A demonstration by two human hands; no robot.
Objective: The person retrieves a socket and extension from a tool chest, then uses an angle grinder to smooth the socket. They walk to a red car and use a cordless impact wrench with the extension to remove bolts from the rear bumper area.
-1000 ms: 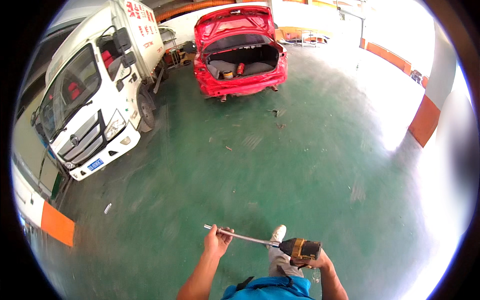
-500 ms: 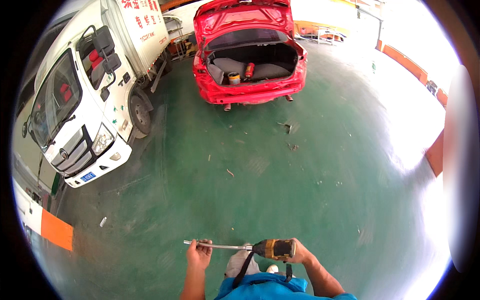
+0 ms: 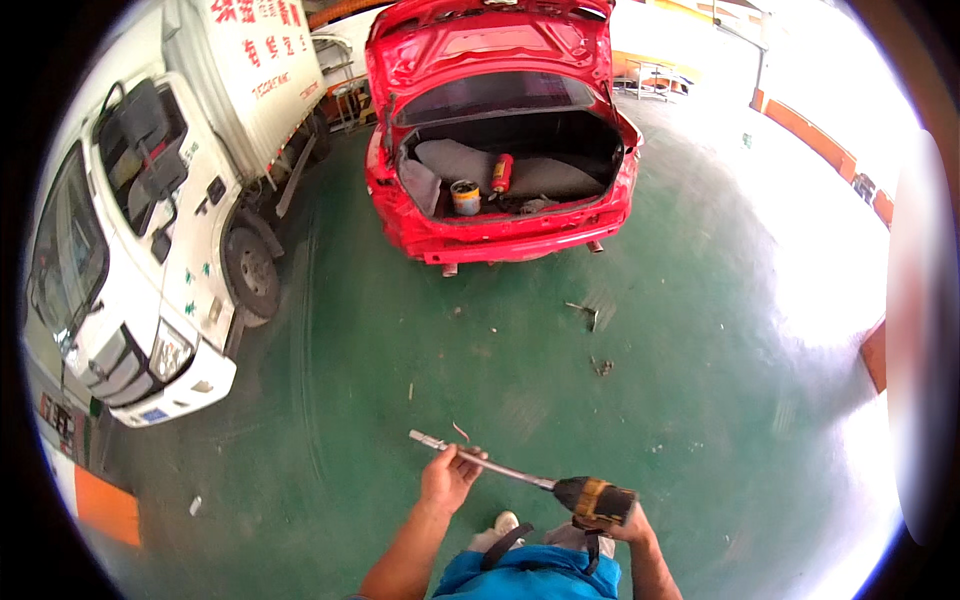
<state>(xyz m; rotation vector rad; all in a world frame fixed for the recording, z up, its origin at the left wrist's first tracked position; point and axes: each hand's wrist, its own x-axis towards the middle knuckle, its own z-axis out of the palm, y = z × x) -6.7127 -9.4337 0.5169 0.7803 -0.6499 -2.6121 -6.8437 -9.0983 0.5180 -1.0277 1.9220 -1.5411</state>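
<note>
My right hand (image 3: 632, 524) grips a black and yellow cordless impact wrench (image 3: 596, 497) by its handle, most of which is hidden. A long metal extension bar (image 3: 512, 472) runs from the wrench's nose up to the left and ends in a socket (image 3: 424, 437). Closed around that bar near the socket end are the fingers of my left hand (image 3: 450, 480). The tool lies across the front of my body, above the green floor. Farther ahead is a red car (image 3: 500, 240) with its trunk lid raised.
In the trunk stand a yellow-banded can (image 3: 465, 197) and a red fire extinguisher (image 3: 502, 173). A white box truck (image 3: 180, 250) is parked at left. A T-shaped metal tool (image 3: 586, 313) and some small debris (image 3: 601, 367) lie on the floor before the car.
The car and truck appear nearer. The bar has swung from nearly level to a slant, its socket end higher. Both hands have shifted right, still holding the bar and wrench.
</note>
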